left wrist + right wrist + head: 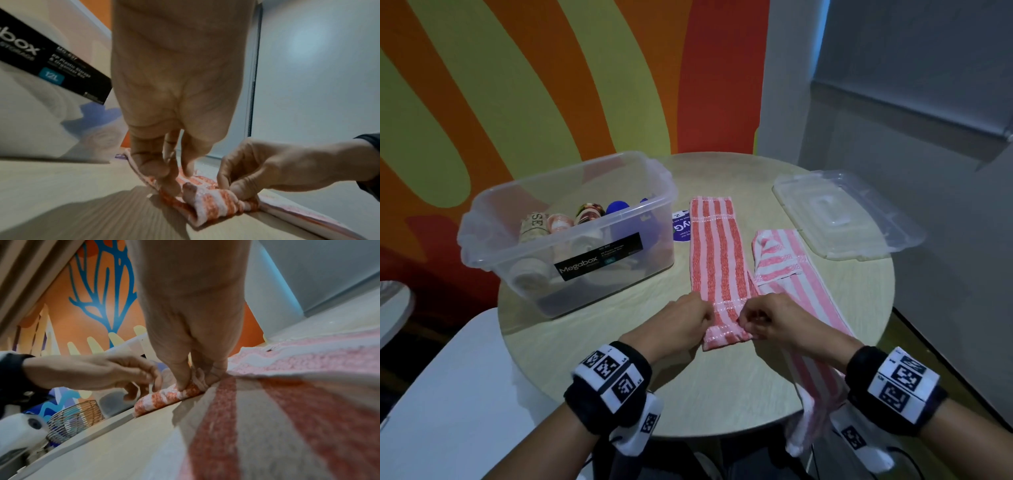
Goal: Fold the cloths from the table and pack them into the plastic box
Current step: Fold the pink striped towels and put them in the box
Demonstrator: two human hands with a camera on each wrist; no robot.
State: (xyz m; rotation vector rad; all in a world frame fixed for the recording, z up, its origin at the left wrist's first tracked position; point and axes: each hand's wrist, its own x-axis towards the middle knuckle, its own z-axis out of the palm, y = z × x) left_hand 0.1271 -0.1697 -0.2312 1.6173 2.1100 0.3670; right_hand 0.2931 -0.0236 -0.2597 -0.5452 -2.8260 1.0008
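An orange-striped cloth [714, 253] lies as a long narrow strip on the round table [619, 329], its near end rolled over. My left hand [690, 320] and right hand [758, 320] both pinch that rolled end [207, 203] at its two corners. The same roll [164, 398] shows under my right fingers. A second, pink-striped cloth [791, 274] lies to the right, running under my right wrist and hanging off the table's near edge. The clear plastic box [571, 233] stands at the left and holds several rolled cloths.
The box's clear lid [846, 212] lies at the table's far right. A round purple sticker [683, 226] sits between box and cloth. A white surface [448, 394] lies near left, and a striped wall stands close behind the table.
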